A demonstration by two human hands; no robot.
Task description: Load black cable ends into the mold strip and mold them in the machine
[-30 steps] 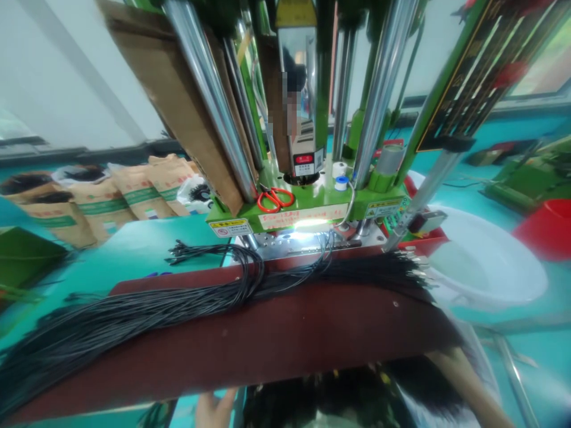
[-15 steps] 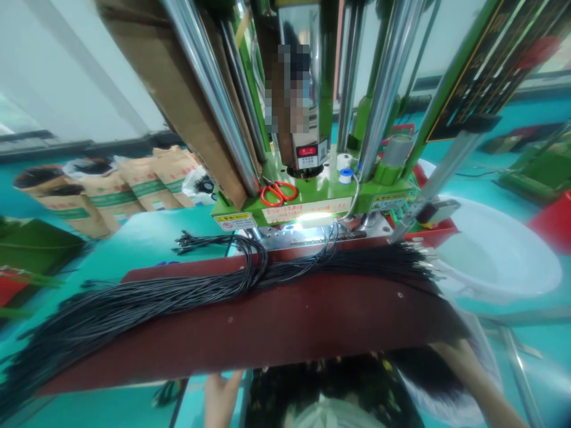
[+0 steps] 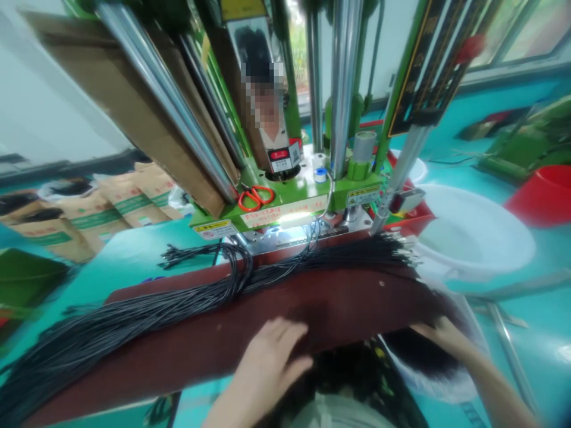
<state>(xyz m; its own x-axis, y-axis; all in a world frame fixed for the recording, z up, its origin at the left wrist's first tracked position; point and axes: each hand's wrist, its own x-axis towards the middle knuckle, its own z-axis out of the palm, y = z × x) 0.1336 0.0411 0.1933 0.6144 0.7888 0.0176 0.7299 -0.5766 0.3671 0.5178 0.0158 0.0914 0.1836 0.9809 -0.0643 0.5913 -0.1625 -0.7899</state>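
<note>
A long bundle of black cables [image 3: 147, 309] lies along a dark red board [image 3: 263, 324], its pale metallic ends at the right. My left hand [image 3: 279, 351] is over the front edge of the board, thumb apart from the fingers, holding nothing. At the board's right end, my right hand [image 3: 439, 333] is at the edge above a bag of black material [image 3: 423, 353]; its fingertips are hidden or blurred. Behind the cables stands a green machine [image 3: 294, 196] with a lit work area. Red-handled scissors [image 3: 256, 198] rest on its ledge.
Paper sacks [image 3: 120, 202] stand at the back left. To the right are a white basin [image 3: 473, 232], a red bin [image 3: 542, 196] and a metal frame [image 3: 508, 342]. Upright metal columns [image 3: 345, 89] rise from the machine. A person's reflection shows in its shiny panel.
My left hand has come up from below the board's front edge to over it, moving right. My right hand stays by the board's right end. The whole view has shifted and tilted.
</note>
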